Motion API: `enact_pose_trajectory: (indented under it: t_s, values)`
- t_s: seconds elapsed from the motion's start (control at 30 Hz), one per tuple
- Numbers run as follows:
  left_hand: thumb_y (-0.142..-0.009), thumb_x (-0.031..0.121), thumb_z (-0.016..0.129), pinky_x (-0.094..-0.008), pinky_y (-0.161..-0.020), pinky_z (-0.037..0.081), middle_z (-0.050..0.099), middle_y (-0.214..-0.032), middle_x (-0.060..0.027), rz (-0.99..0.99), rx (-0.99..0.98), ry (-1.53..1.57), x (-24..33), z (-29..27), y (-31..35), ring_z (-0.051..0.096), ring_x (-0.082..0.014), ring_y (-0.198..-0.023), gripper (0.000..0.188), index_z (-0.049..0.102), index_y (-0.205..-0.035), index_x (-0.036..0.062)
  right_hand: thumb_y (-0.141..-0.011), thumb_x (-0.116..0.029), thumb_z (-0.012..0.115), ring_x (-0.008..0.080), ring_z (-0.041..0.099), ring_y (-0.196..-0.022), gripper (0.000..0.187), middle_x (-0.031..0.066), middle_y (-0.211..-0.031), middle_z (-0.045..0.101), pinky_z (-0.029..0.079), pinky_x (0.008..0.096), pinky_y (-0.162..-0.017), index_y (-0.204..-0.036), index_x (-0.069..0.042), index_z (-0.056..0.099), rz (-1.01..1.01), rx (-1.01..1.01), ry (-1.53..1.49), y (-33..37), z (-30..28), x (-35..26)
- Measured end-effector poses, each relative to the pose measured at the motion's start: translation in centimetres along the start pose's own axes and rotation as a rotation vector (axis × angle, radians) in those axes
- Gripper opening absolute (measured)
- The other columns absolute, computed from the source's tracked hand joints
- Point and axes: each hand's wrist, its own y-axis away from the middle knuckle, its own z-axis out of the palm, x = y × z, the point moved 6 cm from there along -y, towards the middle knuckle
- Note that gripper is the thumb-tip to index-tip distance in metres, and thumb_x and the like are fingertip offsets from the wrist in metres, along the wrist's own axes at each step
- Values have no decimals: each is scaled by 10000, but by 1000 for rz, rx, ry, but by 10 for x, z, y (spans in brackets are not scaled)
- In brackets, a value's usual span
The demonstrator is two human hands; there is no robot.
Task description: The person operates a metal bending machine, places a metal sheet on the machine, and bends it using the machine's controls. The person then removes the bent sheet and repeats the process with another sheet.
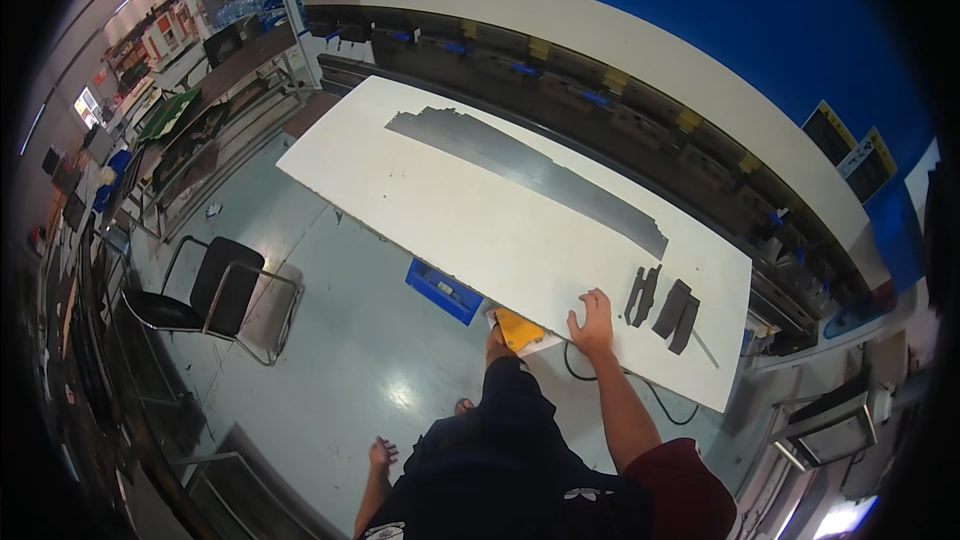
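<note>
My right hand [594, 322] is over the near edge of a white board [480, 240], fingers apart and holding nothing. Just right of it lie dark bent metal pieces [643, 295], and beyond those more dark metal strips [677, 316] beside a thin grey strip [706, 348]. Grey flat metal sheets [535, 178] with jagged ends are spread in a long overlapping row along the board's far side. Low by my body hangs my left hand [383, 453], empty, its fingers loosely apart over the floor.
Behind the board runs a large blue and white machine [640, 50] with a row of clamped tooling. Below the near edge are a blue bin [443, 292] and a yellow foot pedal [518, 330], with a black cable [660, 402]. A black chair [225, 285] stands left.
</note>
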Motion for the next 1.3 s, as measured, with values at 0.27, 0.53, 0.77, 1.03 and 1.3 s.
enact_pose_trajectory:
  t_s: [0.27, 0.53, 0.77, 1.03, 1.3]
  values:
    - [-1122, 569, 337, -525, -851, 587, 745, -1203, -228, -79, -180, -325, -37, 27, 12, 745, -364, -987, 684, 605, -1393, 1, -837, -97, 785, 434, 541, -1319, 430, 231, -1356, 567, 471, 510, -1121, -1216, -36, 591, -17, 56, 7, -2, -2, -4]
    - [-1135, 574, 301, -598, -986, 544, 668, -1381, -256, -10, -93, -87, 43, 19, -26, 700, -409, -1171, 706, 496, -1492, -3, -839, -93, 781, 426, 541, -1312, 447, 225, -1350, 565, 476, 500, -1110, -1234, -33, 580, -1, 33, 18, -3, -3, -6]
    - [-1144, 546, 326, -553, -921, 577, 698, -1322, -254, 96, -83, -28, 50, 7, -23, 724, -400, -1110, 680, 528, -1448, -28, -840, -90, 768, 429, 543, -1283, 430, 227, -1339, 555, 473, 508, -1097, -1219, -15, 578, -47, 68, 32, -2, -1, -6]
    - [-1129, 556, 313, -536, -851, 585, 725, -1251, -244, -128, -142, -162, -61, -2, 13, 729, -379, -1002, 704, 554, -1437, -30, -852, -95, 740, 428, 541, -1285, 389, 237, -1329, 569, 463, 496, -1107, -1199, -11, 588, 34, 35, 30, -1, -4, -7]
    - [-1134, 539, 305, -500, -818, 592, 724, -1218, -266, -186, -188, -219, -85, 7, 19, 727, -366, -952, 712, 557, -1405, -69, -872, -118, 738, 429, 536, -1293, 399, 230, -1341, 563, 460, 496, -1113, -1222, -3, 584, 13, 22, 50, 0, -1, -9]
